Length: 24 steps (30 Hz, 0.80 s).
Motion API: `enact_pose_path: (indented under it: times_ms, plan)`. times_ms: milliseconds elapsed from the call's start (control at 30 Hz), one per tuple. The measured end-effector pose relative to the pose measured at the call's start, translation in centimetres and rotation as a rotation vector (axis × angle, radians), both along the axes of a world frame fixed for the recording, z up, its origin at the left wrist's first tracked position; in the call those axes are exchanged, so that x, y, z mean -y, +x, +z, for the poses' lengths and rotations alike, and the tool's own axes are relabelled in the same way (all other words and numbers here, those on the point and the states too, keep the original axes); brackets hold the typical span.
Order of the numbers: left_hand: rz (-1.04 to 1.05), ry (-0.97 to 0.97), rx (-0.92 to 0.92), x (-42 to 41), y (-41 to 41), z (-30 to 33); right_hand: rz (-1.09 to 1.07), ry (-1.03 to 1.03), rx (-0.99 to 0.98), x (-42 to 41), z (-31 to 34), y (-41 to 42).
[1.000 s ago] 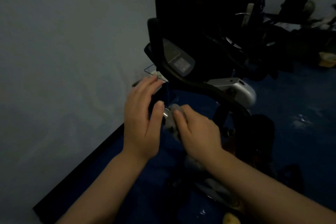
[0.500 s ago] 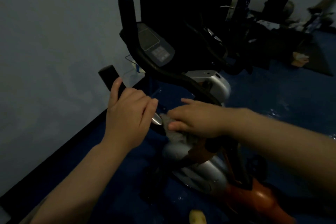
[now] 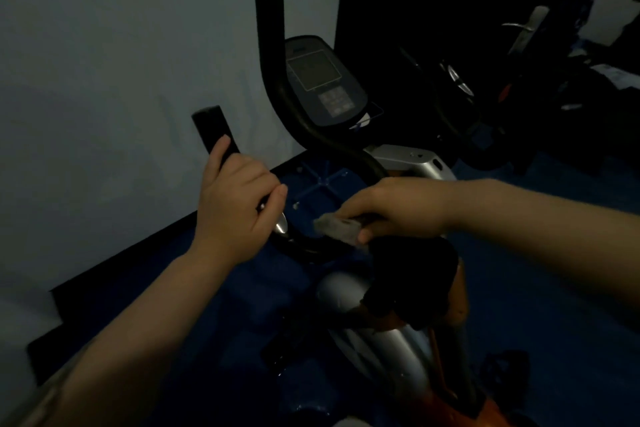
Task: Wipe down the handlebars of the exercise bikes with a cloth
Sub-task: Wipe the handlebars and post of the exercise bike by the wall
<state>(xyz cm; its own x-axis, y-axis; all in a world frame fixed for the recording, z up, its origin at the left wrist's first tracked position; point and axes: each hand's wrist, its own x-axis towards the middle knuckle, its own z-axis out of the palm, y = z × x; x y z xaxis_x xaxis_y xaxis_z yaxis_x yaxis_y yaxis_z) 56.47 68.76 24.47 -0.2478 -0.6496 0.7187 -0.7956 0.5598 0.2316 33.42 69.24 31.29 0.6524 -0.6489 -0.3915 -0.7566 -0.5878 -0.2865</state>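
Observation:
An exercise bike stands in front of me in dim light. Its black handlebar has a near left grip and a far upright grip that curves down toward the centre. My left hand is wrapped around the near left grip, just above a silver sensor pad. My right hand presses a small grey cloth onto the low middle part of the handlebar. The console with a screen and keypad sits behind the bar.
A pale wall with a dark skirting runs along the left. The floor is blue. The bike's silver and orange body is below my hands. More dark gym equipment stands at the back right.
My left hand has closed around the near left grip. My right hand with the cloth has slid a little right along the bar. The view has tilted, so the bike sits lower and more central.

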Motion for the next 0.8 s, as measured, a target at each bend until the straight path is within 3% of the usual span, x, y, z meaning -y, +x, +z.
enact_pose_path:
  times_ms: [133, 367, 433, 567, 700, 800]
  plan:
    - [0.024, 0.005, -0.014, -0.2, -0.2, 0.0, 0.092, -0.144, -0.061, 0.4, -0.6, 0.3]
    - [0.089, 0.027, -0.042, -0.7, -0.8, 0.0, 0.187, 0.039, 0.126, 0.5, -1.7, 2.2]
    - [0.087, 0.044, -0.032, -0.8, -0.7, 0.1, 0.183, 0.088, 0.104, 0.8, -1.1, 1.1]
    - [0.091, 0.043, -0.059, -0.9, -0.9, 0.0, 0.205, -0.056, -0.047, 0.0, -1.9, 2.8]
    - [0.055, 0.036, -0.074, -0.7, -0.8, 0.0, 0.096, -0.129, -0.014, -1.2, -2.3, 4.3]
    - [-0.022, 0.043, 0.029, -0.6, 0.3, 0.2, -0.012, -0.13, 0.033, -1.8, -2.3, 3.4]
